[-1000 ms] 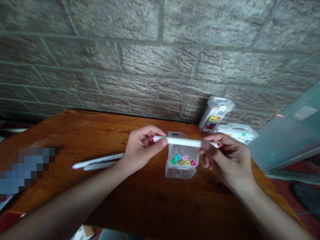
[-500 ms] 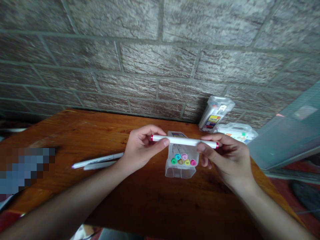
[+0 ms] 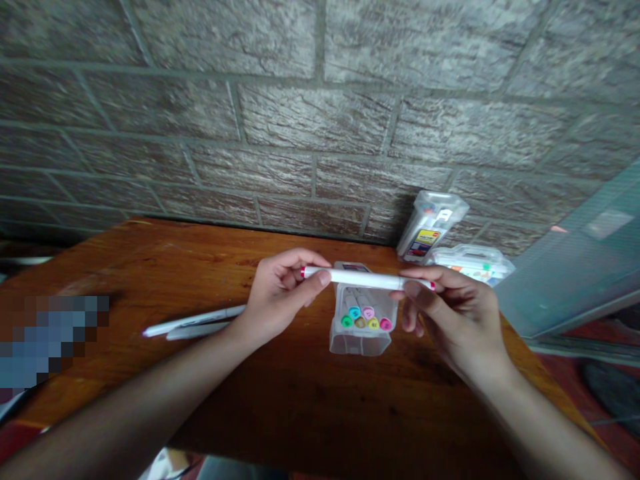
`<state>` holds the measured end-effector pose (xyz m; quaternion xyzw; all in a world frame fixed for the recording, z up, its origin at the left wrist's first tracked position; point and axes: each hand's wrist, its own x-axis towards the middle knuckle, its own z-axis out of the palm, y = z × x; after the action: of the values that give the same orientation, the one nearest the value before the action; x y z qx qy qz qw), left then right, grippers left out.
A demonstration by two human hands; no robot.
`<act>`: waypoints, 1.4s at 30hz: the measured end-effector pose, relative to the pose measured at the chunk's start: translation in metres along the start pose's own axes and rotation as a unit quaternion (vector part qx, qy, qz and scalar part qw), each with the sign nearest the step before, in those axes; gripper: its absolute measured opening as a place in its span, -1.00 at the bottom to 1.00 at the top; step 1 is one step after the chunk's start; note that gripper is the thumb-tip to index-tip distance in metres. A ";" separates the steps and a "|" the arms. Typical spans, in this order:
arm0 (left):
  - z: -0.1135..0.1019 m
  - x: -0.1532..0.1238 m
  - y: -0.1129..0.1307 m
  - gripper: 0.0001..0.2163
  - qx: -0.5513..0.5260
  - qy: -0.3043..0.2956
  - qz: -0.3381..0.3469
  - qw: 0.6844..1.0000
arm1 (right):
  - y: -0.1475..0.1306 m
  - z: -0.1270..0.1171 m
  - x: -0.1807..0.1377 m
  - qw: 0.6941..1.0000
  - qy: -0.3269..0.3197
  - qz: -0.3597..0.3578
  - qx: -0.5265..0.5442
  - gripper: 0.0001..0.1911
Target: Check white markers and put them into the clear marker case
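A white marker (image 3: 367, 279) with red ends is held level above the wooden table (image 3: 200, 267). My left hand (image 3: 280, 293) pinches its left end with thumb and fingers. My right hand (image 3: 450, 317) pinches its right end the same way. Just under the marker lies an open clear plastic case (image 3: 361, 340) with several markers inside, their coloured caps in green, blue, pink and yellow facing me.
Two white markers (image 3: 195, 323) lie on the table left of my left hand. Two more clear marker cases (image 3: 433, 227) (image 3: 473, 263) stand and lie against the brick wall at the back right. A glass pane (image 3: 575, 267) slants at the right edge.
Both hands have lifted the marker slightly and my right fingers have slid a little inward along it. Nothing else has moved.
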<state>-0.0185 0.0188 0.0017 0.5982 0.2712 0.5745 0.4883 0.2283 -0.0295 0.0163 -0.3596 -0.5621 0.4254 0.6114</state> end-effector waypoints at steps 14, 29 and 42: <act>-0.005 0.001 -0.006 -0.89 -0.085 0.004 0.001 0.996 | -0.009 0.005 0.003 0.998 0.032 0.026 0.038 -0.87; -0.003 0.003 0.001 -0.87 -0.149 0.016 -0.012 0.989 | -0.011 0.006 0.004 0.997 0.023 0.028 0.062 -0.88; -0.002 0.004 0.004 -0.82 -0.164 0.032 -0.011 0.986 | -0.011 0.005 0.003 0.998 0.040 0.007 0.055 -0.83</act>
<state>-0.0205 0.0215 0.0067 0.4882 0.1952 0.6247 0.5773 0.2242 -0.0310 0.0280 -0.3463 -0.5106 0.4450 0.6491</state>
